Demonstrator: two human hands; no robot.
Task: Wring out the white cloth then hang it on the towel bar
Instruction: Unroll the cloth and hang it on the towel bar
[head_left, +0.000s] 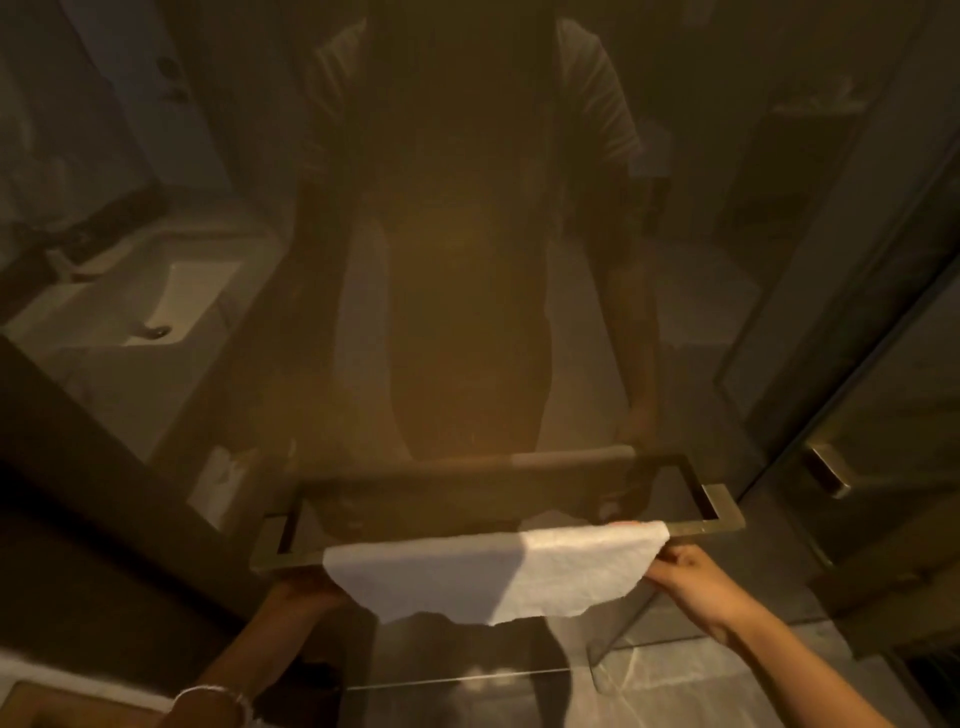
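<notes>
The white cloth (493, 569) is draped over the brass towel bar (696, 529), which is fixed to a glass panel. It hangs spread out, with its ragged lower edge below the bar. My right hand (685, 577) pinches the cloth's right edge just under the bar. My left hand (298, 592) is at the cloth's left edge below the bar, partly hidden in shadow, and its fingers seem to hold the cloth. A bracelet circles my left wrist.
The glass panel (467, 260) reflects a person and a white sink (156, 306) at the left. A brass door handle (826, 473) sits on the glass door at the right. Grey marble floor tiles (701, 675) lie below.
</notes>
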